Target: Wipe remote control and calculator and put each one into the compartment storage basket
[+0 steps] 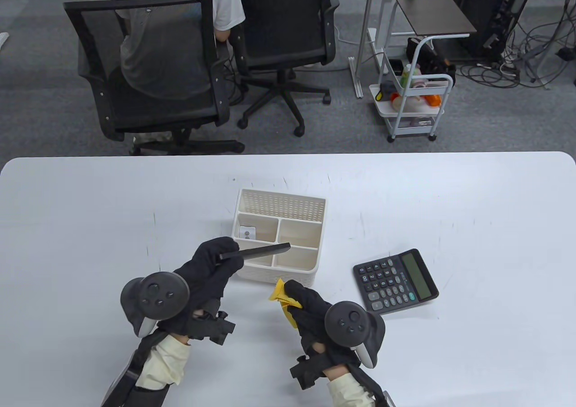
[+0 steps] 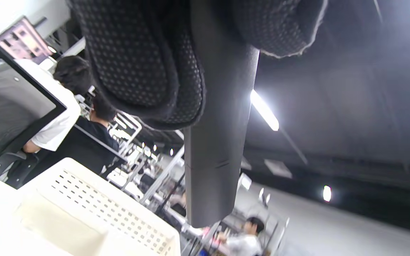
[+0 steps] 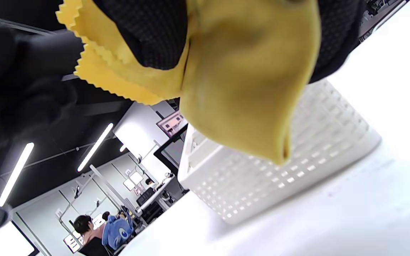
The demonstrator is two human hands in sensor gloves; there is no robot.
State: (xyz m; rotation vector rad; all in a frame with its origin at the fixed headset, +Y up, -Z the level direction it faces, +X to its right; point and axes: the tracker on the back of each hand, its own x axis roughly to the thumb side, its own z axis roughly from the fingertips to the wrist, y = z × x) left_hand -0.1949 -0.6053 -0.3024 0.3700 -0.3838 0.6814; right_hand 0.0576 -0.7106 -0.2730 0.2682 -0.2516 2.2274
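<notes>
Left hand (image 1: 211, 263) grips the black remote control (image 1: 255, 252) by one end, holding it level above the front compartments of the white compartment storage basket (image 1: 280, 206), while the right hand (image 1: 310, 308) pinches a bunched yellow cloth (image 1: 281, 295) just in front of the basket's near wall. Off to the right, the black calculator (image 1: 395, 280) lies flat on the white table (image 1: 90, 209), apart from the basket, its key markings too small to read. One back compartment holds a small pale object (image 1: 246, 233); no brand or label is legible anywhere.
</notes>
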